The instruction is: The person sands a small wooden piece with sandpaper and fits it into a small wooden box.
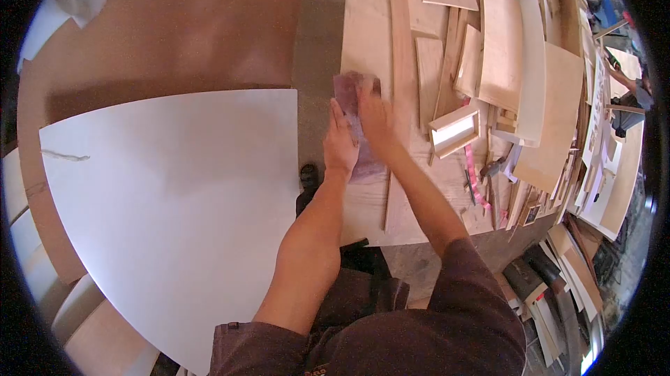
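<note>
A thin purplish-brown sheet (368,166) lies at the left edge of the wooden work table; whether it is cloth or abrasive paper I cannot tell. My left hand (340,145) grips its left side, fingers pointing away from me along the edge. Slightly farther out, my right hand (375,119) is closed on the upper part of the sheet, its fingers blurred. Beside my right hand runs a long, narrow wooden strip (400,41). The sheet's far end partly shows beyond my fingers.
A large white panel (181,201) with a curved edge is on the left, over a brown board (174,27). On the table (366,13) are a small wooden frame (455,131), drawer-like boxes (534,62), pink ribbon (474,177) and a hammer (494,166). Another person's arm (621,79) shows far right.
</note>
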### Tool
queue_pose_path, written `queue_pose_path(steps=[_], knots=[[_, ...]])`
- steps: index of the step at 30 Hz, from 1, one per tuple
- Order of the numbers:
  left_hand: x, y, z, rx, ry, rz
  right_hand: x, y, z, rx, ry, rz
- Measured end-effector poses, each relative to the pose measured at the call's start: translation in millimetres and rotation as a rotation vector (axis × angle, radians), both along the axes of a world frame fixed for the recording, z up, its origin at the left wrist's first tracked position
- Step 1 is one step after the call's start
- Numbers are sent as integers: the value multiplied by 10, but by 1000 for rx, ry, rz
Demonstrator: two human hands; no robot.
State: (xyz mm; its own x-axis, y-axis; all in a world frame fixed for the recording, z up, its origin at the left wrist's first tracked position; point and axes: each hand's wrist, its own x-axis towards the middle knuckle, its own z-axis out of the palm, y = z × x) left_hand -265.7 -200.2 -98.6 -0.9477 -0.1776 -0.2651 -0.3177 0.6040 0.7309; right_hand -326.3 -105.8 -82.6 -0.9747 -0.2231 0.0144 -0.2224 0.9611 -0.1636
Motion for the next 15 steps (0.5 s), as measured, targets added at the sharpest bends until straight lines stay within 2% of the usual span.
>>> queue_pose_path(steps=[2, 3, 5, 6, 9, 11, 12, 14, 15], knots=[[78, -26, 20, 7, 58, -9, -290, -102, -31, 53, 171, -35], [57, -40, -11, 27, -34, -27, -189, -64, -7, 58, 174, -42], [39, -13, -57, 62, -132, -37, 304, 53, 57, -93, 74, -53], [25, -11, -83, 25, -87, -30, 527, 117, 97, -86, 70, -51], [23, -2, -75, -19, -22, 13, 782, 244, 113, 106, -32, -21], [43, 4, -40, -22, 4, 22, 551, 265, 115, 121, -83, 83], [48, 11, -12, -29, 17, 7, 279, 195, 122, 119, 134, 63], [17, -46, 28, -67, 56, -18, -161, -7, 61, 89, 377, 26], [19, -34, 16, -69, 60, -19, -306, -81, 47, 60, 187, -51]])
